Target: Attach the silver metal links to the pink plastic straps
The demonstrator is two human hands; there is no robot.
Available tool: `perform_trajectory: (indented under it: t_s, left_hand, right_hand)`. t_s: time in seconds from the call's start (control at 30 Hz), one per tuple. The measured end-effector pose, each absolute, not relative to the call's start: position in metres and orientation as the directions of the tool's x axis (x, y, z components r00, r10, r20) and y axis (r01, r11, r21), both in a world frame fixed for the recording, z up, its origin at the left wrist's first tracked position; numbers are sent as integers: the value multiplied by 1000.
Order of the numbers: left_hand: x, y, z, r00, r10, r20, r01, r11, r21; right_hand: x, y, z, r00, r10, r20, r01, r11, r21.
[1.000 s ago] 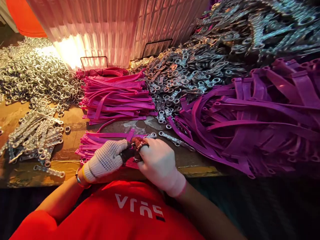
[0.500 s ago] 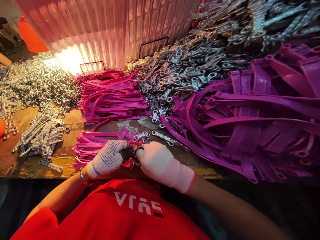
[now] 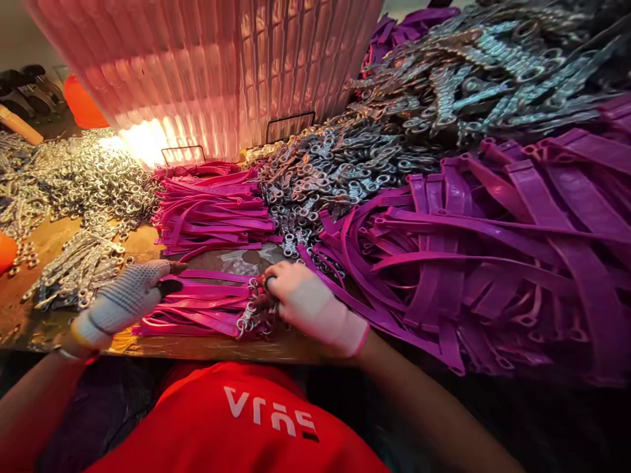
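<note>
The hands, joined a second ago, are now parted. Left hand (image 3: 123, 302), fingers loosely curled, rests on the left end of the small pink strap pile (image 3: 202, 309); right hand (image 3: 305, 305) pinches metal links (image 3: 249, 315) at its right end.

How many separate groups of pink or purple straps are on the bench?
3: a small stack between the gloved hands, a neat stack behind it, a big purple heap right. More may be hidden.

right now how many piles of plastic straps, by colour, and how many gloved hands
pink strap piles: 2, one at the back, one between the hands
purple strap piles: 1
gloved hands: 2, left hand, right hand
total: 5
</note>
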State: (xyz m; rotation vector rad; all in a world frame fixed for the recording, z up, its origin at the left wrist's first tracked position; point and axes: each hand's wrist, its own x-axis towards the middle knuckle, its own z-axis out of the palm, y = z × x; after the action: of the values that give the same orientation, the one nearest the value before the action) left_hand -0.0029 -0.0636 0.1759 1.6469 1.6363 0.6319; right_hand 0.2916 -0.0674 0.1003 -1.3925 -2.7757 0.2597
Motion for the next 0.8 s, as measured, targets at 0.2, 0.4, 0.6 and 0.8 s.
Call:
perform_trajectory:
  t_s: [0.2,0.4,0.6,0.8]
  left_hand:
    - [42,-80,113,247,765,-595,-28,620,784]
    - [53,-81,115,484,627,-610,-223,763,607]
    - [47,-90,112,373,762,-530,-197,623,757]
    - [41,-88,101,316,776,-546,-291,627,723]
  right_hand:
    - [313,-6,68,-619,776,-119,769,630,106]
    - [321,11,46,-660,746,-90,736,666,119]
    - [322,15,39,-502,783,367,679,619,-394]
    - [278,-37,72,-363,919,157,366,295,-882]
